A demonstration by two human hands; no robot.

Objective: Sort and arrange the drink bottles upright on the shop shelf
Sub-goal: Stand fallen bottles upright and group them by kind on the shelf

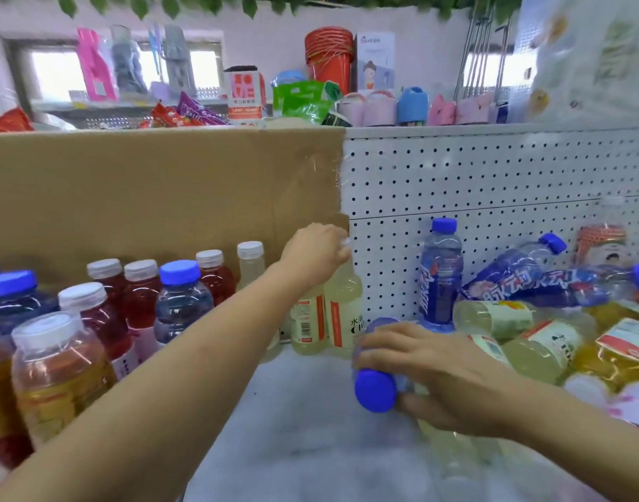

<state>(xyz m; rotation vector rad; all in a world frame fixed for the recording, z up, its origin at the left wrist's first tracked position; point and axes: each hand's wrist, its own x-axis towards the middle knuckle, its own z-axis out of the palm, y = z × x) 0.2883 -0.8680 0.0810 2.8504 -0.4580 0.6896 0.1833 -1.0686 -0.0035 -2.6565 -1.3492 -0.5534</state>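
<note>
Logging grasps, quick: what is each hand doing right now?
Left hand: grips the top of an upright pale yellow bottle.
Right hand: holds a blue-capped bottle, tipped sideways.

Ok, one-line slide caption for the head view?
Left hand holds a pale bottle upright; right hand grips a blue-capped bottle.

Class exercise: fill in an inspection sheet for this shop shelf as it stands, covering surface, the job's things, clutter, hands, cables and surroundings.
Surface: pale shelf board, bottles on both sides.
Job's things: upright bottles in rows at left; pale yellow bottle upright at the back; blue-capped bottle held on its side.
Clutter: heap of toppled bottles at right.
Hands: left hand grips the pale yellow bottle's top; right hand grips the blue-capped bottle.
Cables: nothing seen.
Surroundings: cardboard sheet, pegboard, red cups above.
</note>
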